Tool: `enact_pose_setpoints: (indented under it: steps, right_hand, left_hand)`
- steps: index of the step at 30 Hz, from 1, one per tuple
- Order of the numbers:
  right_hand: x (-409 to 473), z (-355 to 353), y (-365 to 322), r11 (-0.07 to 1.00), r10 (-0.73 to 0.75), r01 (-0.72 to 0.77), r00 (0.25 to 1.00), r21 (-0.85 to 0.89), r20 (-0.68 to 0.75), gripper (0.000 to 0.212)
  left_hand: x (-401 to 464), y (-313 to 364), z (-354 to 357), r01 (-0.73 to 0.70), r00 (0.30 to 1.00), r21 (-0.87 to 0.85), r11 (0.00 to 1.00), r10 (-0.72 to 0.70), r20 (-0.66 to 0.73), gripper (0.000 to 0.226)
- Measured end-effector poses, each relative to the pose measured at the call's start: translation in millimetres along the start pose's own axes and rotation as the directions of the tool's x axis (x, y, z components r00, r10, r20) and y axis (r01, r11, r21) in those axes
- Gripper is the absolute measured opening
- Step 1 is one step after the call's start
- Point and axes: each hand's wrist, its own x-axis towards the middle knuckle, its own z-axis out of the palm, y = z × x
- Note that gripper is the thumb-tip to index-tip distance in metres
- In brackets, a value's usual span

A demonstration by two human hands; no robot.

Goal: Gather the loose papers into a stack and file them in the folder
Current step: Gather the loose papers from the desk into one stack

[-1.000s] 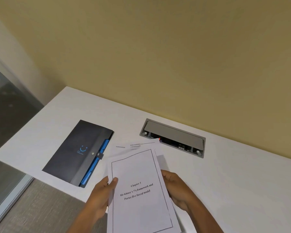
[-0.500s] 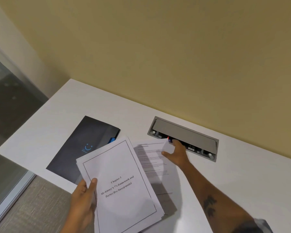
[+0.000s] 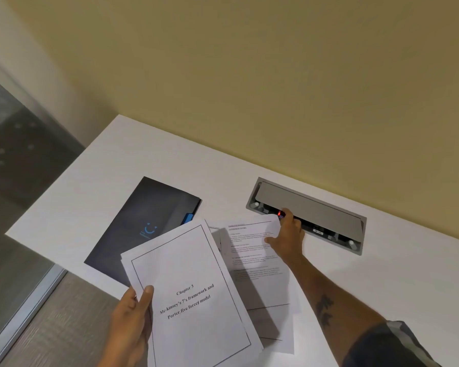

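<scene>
Head view: the gathered stack [image 3: 196, 295], its top sheet a bordered title page reading "Chapter 3", is held up off the counter [image 3: 382, 282] in the left hand [image 3: 131, 323], whose grip is clamped on the lower left edge, thumb on top and the other fingers underneath. Its sheets are fanned a little at the corners, so it is not yet squared. To the right of that grip, at least one loose printed page [image 3: 257, 263] lies flat on the counter, partly under the stack's shadow. The right hand [image 3: 288, 237] reaches to that page's far right corner; its grip is closing on the corner, but whether it has the paper pinched I cannot tell. Beyond the left grip lies the dark folder [image 3: 143, 223], flat, seemingly shut, partly hidden by the stack. Just past the right hand sits a recessed grey socket box [image 3: 308, 207]. By my reading, gathering is nearly finished; squaring, opening the folder and filing are all left.
</scene>
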Motion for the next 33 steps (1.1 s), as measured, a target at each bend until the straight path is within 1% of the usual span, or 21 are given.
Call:
enact_pose_setpoints:
  steps: [2, 4, 5, 7, 8, 9, 12, 15, 18, 21, 22, 24, 29, 31, 33]
  right_hand:
    - [-3.0, 2.0, 2.4, 0.999, -0.019, 0.019, 1.0, -0.029, -0.002, 0.094]
    - [-8.8, 2.2, 6.7, 0.999, -0.012, 0.012, 1.0, 0.037, 0.017, 0.079]
    - [-12.0, 1.0, 9.6, 0.996, -0.002, -0.001, 0.999, 0.084, 0.035, 0.067]
    - [-18.0, -3.4, 15.4, 0.996, -0.007, 0.004, 0.999, 0.092, 0.033, 0.037]
    - [-20.2, -5.4, 19.0, 0.996, -0.021, 0.019, 1.0, 0.087, 0.016, 0.027]
    - [-22.2, -7.5, 22.7, 0.993, -0.029, 0.03, 1.0, 0.112, -0.005, 0.025]
    - [-30.4, -20.7, 28.3, 0.95, 0.009, 0.003, 0.999, 0.311, -0.039, 0.035]
    - [-39.6, -37.0, 30.4, 0.868, 0.011, 0.003, 1.0, 0.496, -0.025, 0.025]
    - [-52.6, -50.2, 23.1, 0.781, 0.011, -0.035, 0.999, 0.624, 0.042, 0.027]
    - [-71.4, -49.4, 8.2, 0.683, -0.048, -0.07, 0.989, 0.727, 0.14, 0.025]
    - [-79.5, -46.1, 1.5, 0.655, -0.06, -0.096, 0.982, 0.75, 0.179, 0.021]
    - [-96.5, -37.2, -11.3, 0.642, -0.077, -0.14, 0.967, 0.754, 0.245, 0.015]
    - [-122.2, -4.4, -21.8, 0.608, -0.141, -0.215, 0.918, 0.765, 0.371, 0.024]
    - [-130.3, 4.1, -24.8, 0.615, -0.151, -0.242, 0.898, 0.751, 0.413, 0.025]
    - [-138.2, 14.0, -27.8, 0.639, -0.153, -0.264, 0.877, 0.722, 0.456, 0.032]
  left_hand:
    - [1.6, 4.4, 6.4, 0.002, 1.0, 0.005, 1.0, -0.002, 0.013, 0.029]
    - [2.3, 10.4, 12.9, -0.002, 0.999, 0.013, 1.0, 0.001, 0.034, 0.028]
    - [2.7, 13.1, 15.5, -0.004, 0.999, 0.018, 1.0, 0.003, 0.043, 0.027]
    - [4.1, 17.4, 19.6, -0.004, 0.998, 0.036, 0.999, 0.001, 0.064, 0.026]
    - [4.9, 18.9, 20.8, -0.002, 0.997, 0.049, 0.999, -0.001, 0.077, 0.025]
    - [5.7, 19.8, 22.2, -0.001, 0.996, 0.062, 0.998, -0.004, 0.088, 0.022]
    - [7.8, 21.2, 24.9, 0.003, 0.995, 0.094, 0.996, -0.013, 0.101, 0.021]
    - [7.0, 21.3, 30.5, 0.019, 0.991, 0.1, 0.995, -0.032, 0.131, 0.017]
    - [6.2, 20.9, 35.4, 0.029, 0.987, 0.119, 0.993, -0.048, 0.153, 0.017]
    - [7.4, 19.8, 39.2, 0.044, 0.982, 0.137, 0.99, -0.068, 0.176, 0.017]
    - [7.8, 19.5, 39.7, 0.05, 0.98, 0.149, 0.988, -0.077, 0.183, 0.018]
    - [7.7, 19.8, 38.4, 0.054, 0.977, 0.175, 0.983, -0.089, 0.195, 0.021]
    - [3.5, 20.2, 27.9, 0.071, 0.965, 0.205, 0.976, -0.119, 0.235, 0.027]
    - [5.1, 16.6, 19.1, 0.083, 0.964, 0.21, 0.974, -0.131, 0.229, 0.028]
    - [5.2, 12.4, 11.9, 0.093, 0.963, 0.224, 0.97, -0.145, 0.226, 0.029]
